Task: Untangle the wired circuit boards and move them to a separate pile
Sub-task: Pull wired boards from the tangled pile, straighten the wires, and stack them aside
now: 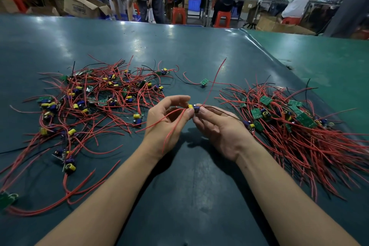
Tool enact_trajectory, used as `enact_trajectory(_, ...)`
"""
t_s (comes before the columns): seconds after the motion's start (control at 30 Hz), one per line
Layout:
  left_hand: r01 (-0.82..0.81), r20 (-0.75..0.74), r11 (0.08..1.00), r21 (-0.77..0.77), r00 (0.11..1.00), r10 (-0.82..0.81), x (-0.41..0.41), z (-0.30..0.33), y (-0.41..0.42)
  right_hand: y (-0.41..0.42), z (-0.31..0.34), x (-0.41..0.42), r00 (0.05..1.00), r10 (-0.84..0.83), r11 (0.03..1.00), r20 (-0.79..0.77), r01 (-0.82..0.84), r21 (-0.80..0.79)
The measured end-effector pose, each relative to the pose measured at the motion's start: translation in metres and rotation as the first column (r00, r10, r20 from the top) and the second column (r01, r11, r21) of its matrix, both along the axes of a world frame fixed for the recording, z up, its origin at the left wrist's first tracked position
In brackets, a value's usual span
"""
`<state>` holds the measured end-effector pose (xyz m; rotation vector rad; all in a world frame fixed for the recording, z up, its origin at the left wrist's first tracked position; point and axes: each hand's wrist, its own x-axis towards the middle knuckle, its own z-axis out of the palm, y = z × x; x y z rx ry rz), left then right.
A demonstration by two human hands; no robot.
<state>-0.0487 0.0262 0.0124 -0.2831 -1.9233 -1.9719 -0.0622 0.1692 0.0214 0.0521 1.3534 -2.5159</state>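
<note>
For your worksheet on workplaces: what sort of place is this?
Probably an electronics assembly workshop: tangled red-wired green circuit boards heaped on a dark green work table, workers at benches behind, open brown cardboard boxes.

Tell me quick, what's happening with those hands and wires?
Left hand and right hand both pinching one small wired circuit board. Its red wires hang free. Tangled pile left, sorted pile right.

Two hands, two piles of wired circuit boards, one stray board, one held board.
</note>
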Motion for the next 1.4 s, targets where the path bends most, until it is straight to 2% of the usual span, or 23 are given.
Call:
enact_trajectory(0.13, -0.014, 0.017, 0.999, -0.041, 1.000, 0.015, -0.002, -0.004, 0.001, 0.000, -0.001, -0.001, 0.999, -0.051, 0.996, -0.004, 0.051, 0.070)
enact_trajectory(0.27, -0.043, -0.107, 0.973, -0.227, 0.994, 0.018, -0.001, -0.007, 0.000, -0.007, -0.002, 0.004, 0.984, -0.082, 0.928, -0.157, 0.132, 0.348)
enact_trajectory(0.37, -0.029, -0.168, 0.966, -0.259, 0.986, -0.015, 0.001, -0.008, -0.001, -0.008, -0.002, 0.005, 0.977, -0.130, 0.889, -0.168, 0.190, 0.417)
enact_trajectory(0.47, -0.061, -0.284, 0.930, -0.362, 0.958, -0.047, 0.003, -0.007, -0.003, -0.006, 0.000, 0.003, 0.971, -0.187, 0.892, -0.147, 0.230, 0.390)
enact_trajectory(0.57, -0.170, -0.382, 0.883, -0.437, 0.924, -0.011, 0.002, -0.007, -0.002, -0.006, -0.002, 0.002, 0.970, -0.191, 0.893, -0.154, 0.237, 0.383)
enact_trajectory(0.7, -0.174, -0.344, 0.863, -0.474, 0.939, 0.000, 0.003, -0.005, -0.002, -0.008, -0.005, 0.001, 0.964, -0.203, 0.885, -0.171, 0.255, 0.389)
enact_trajectory(0.93, -0.184, -0.393, 0.852, -0.490, 0.919, -0.027, 0.007, -0.002, 0.001, -0.003, -0.003, -0.003, 0.952, -0.245, 0.882, -0.184, 0.298, 0.365)
enact_trajectory(1.13, -0.140, -0.398, 0.900, -0.412, 0.916, -0.040, 0.005, -0.004, 0.004, 0.006, 0.000, -0.010, 0.886, -0.423, 0.840, -0.192, 0.463, 0.283)
enact_trajectory(1.23, -0.090, -0.336, 0.938, -0.334, 0.941, -0.030, 0.005, -0.004, 0.003, 0.014, 0.005, -0.016, 0.869, -0.488, 0.856, -0.080, 0.495, 0.150)
enact_trajectory(1.4, 0.035, -0.165, 0.979, -0.199, 0.984, -0.068, 0.008, -0.001, 0.006, 0.020, 0.010, -0.018, 0.895, -0.430, 0.898, 0.121, 0.437, -0.042)
